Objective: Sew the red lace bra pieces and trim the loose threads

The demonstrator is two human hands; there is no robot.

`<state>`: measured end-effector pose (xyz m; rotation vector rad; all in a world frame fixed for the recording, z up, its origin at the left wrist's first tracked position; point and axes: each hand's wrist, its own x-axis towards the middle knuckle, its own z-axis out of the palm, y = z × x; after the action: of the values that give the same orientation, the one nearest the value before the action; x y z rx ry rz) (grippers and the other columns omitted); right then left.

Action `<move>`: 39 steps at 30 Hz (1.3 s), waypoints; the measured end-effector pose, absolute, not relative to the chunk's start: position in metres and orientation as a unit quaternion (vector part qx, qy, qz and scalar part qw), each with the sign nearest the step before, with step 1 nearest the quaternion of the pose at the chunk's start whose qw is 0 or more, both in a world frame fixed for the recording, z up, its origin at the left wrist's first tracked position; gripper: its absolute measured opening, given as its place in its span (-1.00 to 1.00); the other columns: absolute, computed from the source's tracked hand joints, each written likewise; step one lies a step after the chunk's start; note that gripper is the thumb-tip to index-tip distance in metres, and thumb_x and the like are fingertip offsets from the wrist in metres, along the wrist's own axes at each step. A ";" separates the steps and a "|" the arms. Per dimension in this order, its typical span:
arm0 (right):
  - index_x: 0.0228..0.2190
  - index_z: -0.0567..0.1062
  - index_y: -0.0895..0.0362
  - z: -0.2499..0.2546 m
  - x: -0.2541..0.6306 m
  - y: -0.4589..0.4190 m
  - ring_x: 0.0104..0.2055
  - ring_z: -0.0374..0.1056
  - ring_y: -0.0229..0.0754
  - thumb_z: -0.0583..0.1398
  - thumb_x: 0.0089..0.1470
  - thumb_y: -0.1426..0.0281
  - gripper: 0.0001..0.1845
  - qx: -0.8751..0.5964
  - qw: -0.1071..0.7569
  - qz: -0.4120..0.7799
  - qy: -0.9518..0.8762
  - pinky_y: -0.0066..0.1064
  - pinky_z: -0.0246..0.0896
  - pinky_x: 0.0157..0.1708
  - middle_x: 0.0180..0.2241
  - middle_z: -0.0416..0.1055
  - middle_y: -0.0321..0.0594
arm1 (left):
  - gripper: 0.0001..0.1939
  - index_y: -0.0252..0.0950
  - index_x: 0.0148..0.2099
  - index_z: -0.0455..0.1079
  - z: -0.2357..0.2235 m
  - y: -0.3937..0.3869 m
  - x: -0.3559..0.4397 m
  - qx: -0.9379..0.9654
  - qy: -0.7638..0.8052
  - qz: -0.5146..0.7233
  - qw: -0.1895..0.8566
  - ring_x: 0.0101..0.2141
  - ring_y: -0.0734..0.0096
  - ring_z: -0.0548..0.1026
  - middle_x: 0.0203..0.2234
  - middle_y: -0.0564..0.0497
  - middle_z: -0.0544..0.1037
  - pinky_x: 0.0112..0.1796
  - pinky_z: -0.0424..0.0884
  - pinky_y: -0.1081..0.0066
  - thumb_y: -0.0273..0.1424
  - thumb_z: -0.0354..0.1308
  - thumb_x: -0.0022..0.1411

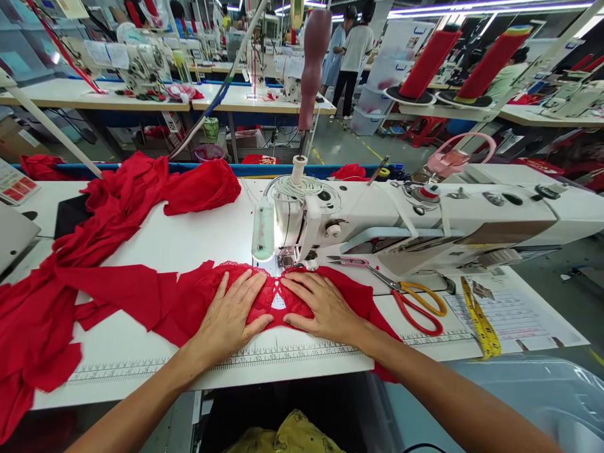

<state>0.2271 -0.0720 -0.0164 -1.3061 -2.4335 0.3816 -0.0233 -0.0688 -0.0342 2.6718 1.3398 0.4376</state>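
A red lace bra piece (pixel 257 304) lies flat on the white sewing table, just in front of the sewing machine's presser foot (pixel 287 258). My left hand (pixel 234 311) rests flat on its left cup, fingers stretched and a little spread. On the right cup lies my right hand (pixel 325 305), also flat with fingers extended. Between my thumbs shows the crossed centre of the piece, with white table visible through the gap. Red fabric runs out from under both hands to either side. The sewing machine (pixel 368 214) stands directly beyond my fingertips.
Scissors (pixel 418 305) with orange and red handles lie right of my right hand, near small thread snips (pixel 348 261). A yellow tape measure (pixel 481 321) rests on a paper sheet (pixel 519 314). Red fabric (pixel 117 207) is heaped at left. A printed ruler (pixel 278 355) follows the front edge.
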 end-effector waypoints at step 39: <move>0.23 0.32 0.05 -0.018 0.227 -0.072 0.23 0.21 0.05 0.26 0.14 0.09 -0.31 -0.461 0.172 0.134 -0.860 0.00 0.13 0.21 0.23 0.30 -0.08 | -0.35 -0.21 0.39 0.03 -0.036 -0.070 -0.026 0.884 0.436 0.156 0.054 0.33 0.14 0.14 0.31 -0.08 0.27 0.34 -0.14 -0.10 -0.05 0.00 0.38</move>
<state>0.2275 -0.0718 -0.0180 -1.3093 -2.4417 0.3814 -0.0255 -0.0695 -0.0356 2.6875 1.3258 0.4745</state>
